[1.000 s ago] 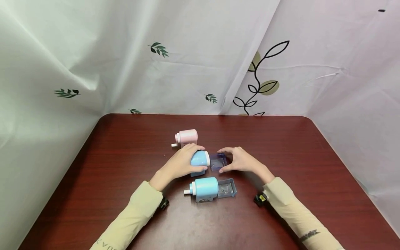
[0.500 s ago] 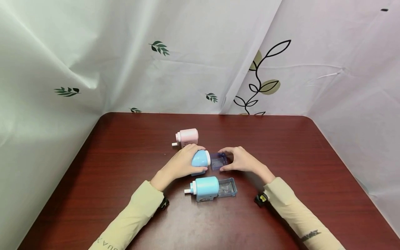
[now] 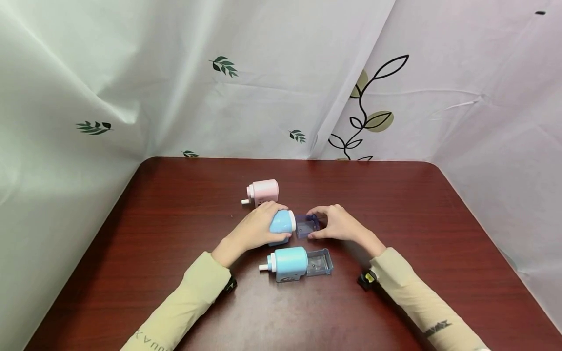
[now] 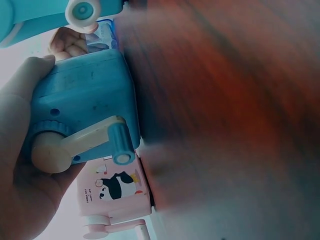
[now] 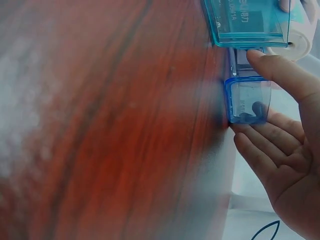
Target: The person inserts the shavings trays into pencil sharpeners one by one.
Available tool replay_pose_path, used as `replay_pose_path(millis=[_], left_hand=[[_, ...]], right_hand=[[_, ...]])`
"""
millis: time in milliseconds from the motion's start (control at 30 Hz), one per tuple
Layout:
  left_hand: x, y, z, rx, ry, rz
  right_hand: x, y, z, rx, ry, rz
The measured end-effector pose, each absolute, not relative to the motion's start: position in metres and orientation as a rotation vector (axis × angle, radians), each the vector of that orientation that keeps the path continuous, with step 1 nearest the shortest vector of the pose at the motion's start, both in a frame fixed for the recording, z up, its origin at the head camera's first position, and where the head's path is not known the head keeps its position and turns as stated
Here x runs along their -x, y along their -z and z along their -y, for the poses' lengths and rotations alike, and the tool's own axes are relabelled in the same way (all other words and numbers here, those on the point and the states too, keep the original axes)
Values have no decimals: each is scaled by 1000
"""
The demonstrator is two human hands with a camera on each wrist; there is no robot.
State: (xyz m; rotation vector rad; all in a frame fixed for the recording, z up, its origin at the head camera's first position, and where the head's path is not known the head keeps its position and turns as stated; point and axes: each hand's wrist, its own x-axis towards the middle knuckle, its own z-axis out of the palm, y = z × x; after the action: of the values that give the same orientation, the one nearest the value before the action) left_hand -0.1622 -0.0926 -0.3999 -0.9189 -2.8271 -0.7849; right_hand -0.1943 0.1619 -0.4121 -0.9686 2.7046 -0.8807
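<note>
My left hand grips a blue crank pencil sharpener in the middle of the group, fingers over its top and thumb along its near side. Its crank handle faces the left wrist camera. From its right end sticks out a clear bluish shavings drawer. My right hand holds that drawer's outer end between thumb and fingers. In the right wrist view the drawer's end wall shows between the thumb and the fingertips.
Nearer to me lies a second blue pencil sharpener, its grey clear drawer pulled out to the right. A pink pencil sharpener with a panda print stands behind my left hand. All are on a dark red wooden table, with white curtains around.
Both hands keep their hold and place on the blue sharpener and its drawer. The whole head view shifts only very slightly.
</note>
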Motion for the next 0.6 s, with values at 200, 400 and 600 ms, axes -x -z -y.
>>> replay_pose_path(millis=[200, 400, 600], left_hand=[[163, 400, 92, 927, 774, 2818], [163, 399, 92, 931, 784, 2796], [163, 399, 92, 924, 789, 2798]], right_hand=[[195, 412, -162, 968, 881, -2706], [196, 411, -161, 972, 869, -2705], [195, 411, -162, 956, 879, -2693]])
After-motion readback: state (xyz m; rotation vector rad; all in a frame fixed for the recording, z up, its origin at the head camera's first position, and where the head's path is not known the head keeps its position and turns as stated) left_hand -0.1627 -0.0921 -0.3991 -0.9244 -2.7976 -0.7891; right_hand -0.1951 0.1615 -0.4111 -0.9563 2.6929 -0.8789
